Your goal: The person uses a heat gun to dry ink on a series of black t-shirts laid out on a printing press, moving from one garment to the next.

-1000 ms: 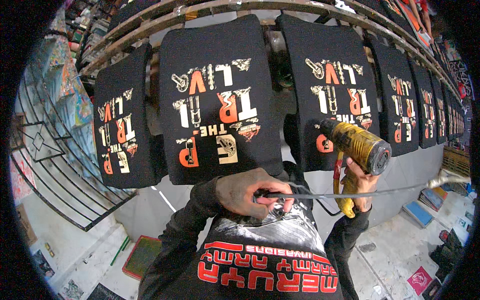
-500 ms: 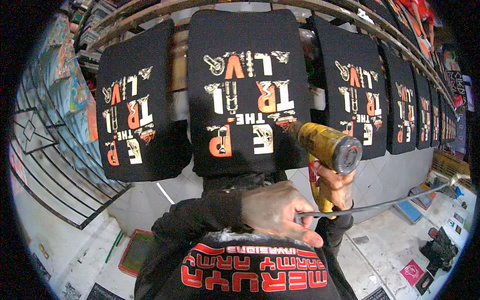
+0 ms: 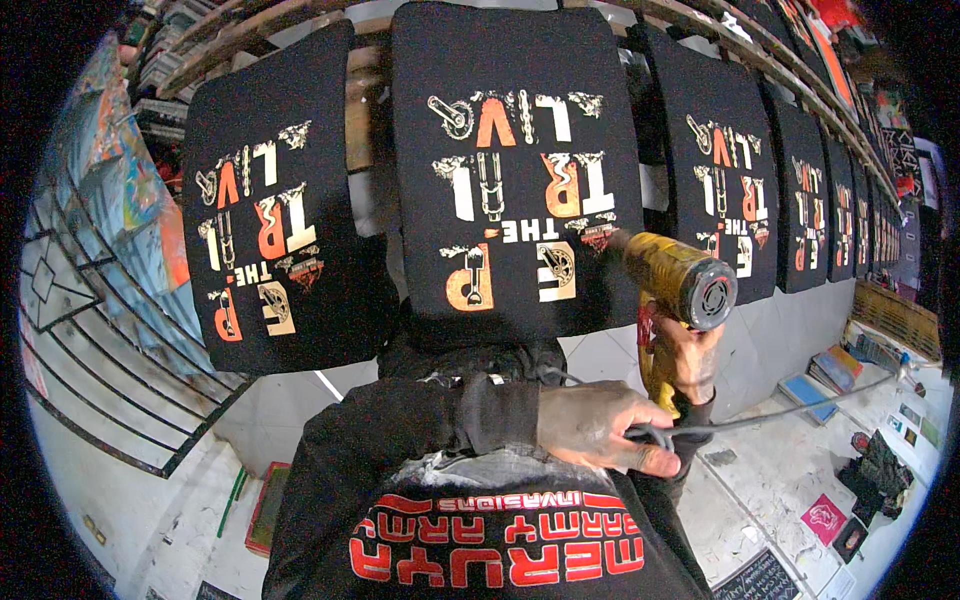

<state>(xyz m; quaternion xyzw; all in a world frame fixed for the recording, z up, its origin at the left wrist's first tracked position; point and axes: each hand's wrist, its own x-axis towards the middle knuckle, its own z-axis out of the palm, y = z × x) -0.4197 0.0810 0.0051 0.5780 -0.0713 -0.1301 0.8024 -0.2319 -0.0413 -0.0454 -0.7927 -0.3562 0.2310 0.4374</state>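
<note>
My right hand [image 3: 683, 352] is wrapped round the handle of a worn yellow heat gun [image 3: 685, 275]. Its dark nozzle is over the lower right of the printed design on the middle black T-shirt [image 3: 510, 55], which lies flat on its board; whether it touches is unclear. My left hand [image 3: 607, 430] sits lower, before my dark sweatshirt, with fingers curled round a grey cable [image 3: 785, 419] that runs off to the right. Printed black shirts lie on either side, one at left [image 3: 265, 95] and a row receding to the right [image 3: 705, 110].
Wooden rails [image 3: 265, 35] run behind the shirt boards. A black metal railing [image 3: 110, 410] and paint-spattered surfaces stand at left. Below are a tiled floor [image 3: 775, 360], a red-rimmed screen [image 3: 262, 515], blue and coloured stacks [image 3: 805, 398] at lower right, and scattered cloths and papers.
The shirts have shifted rightward in my view, putting the heat gun by the middle shirt instead of the right one. My left hand has moved right and down, still holding the cable.
</note>
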